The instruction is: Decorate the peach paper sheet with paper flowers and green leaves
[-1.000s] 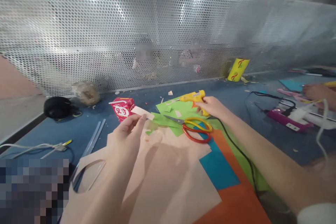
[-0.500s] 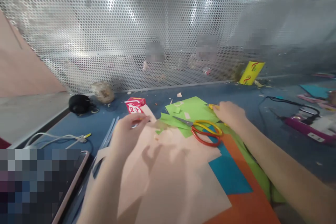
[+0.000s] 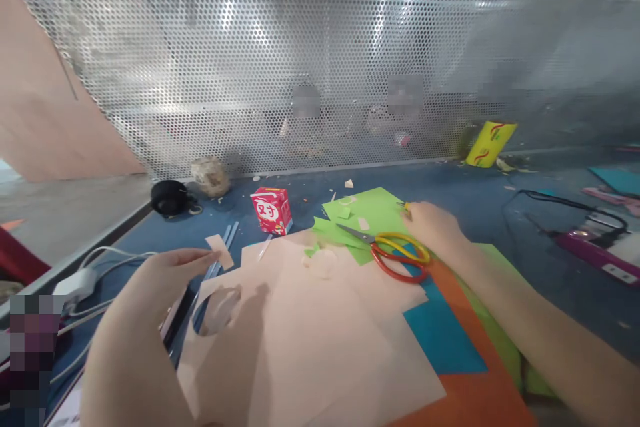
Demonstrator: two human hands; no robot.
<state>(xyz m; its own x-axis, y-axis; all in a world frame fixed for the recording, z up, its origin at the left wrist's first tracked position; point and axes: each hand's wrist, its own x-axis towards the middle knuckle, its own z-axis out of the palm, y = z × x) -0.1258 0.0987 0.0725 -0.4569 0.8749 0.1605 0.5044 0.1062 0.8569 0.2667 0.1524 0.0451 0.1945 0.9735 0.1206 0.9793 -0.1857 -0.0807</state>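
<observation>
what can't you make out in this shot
- Head view: the right hand covers whatever it grips; only a yellow tip shows.
- The left hand pinches a paper strip; its lower end is hidden behind the fingers.
- What lies behind the perforated screen is blurred.
- The orange sheet is cut off by the bottom edge.

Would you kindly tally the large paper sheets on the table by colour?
Beige sheet: 1
Green sheet: 1
Blue sheet: 1
Orange sheet: 1
Total: 4
</observation>
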